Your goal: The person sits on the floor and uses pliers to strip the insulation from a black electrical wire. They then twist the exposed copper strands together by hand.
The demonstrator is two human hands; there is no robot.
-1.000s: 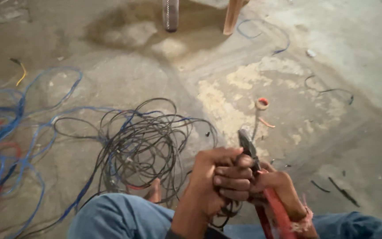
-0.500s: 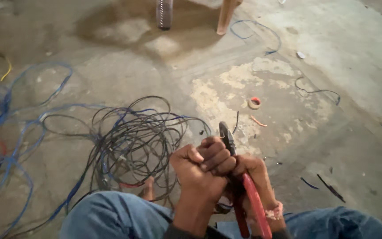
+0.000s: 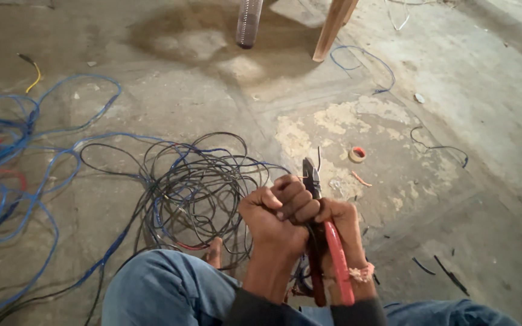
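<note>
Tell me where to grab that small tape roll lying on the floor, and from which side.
Take the tape roll by its outer rim, coming straight down from above. It appears to lie flat on the concrete floor with its hole facing up, clear floor around it, so fingers could probably pinch opposite sides of the ring.

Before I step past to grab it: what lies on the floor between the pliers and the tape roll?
In the head view, bare cracked floor lies between the pliers and the tape roll, with only a small orange scrap just beside that stretch.

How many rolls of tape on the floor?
1. A small roll of tape with a red-orange core lies on the concrete floor, beyond the red-handled pliers. Others may be hidden under the wire coils.
</note>
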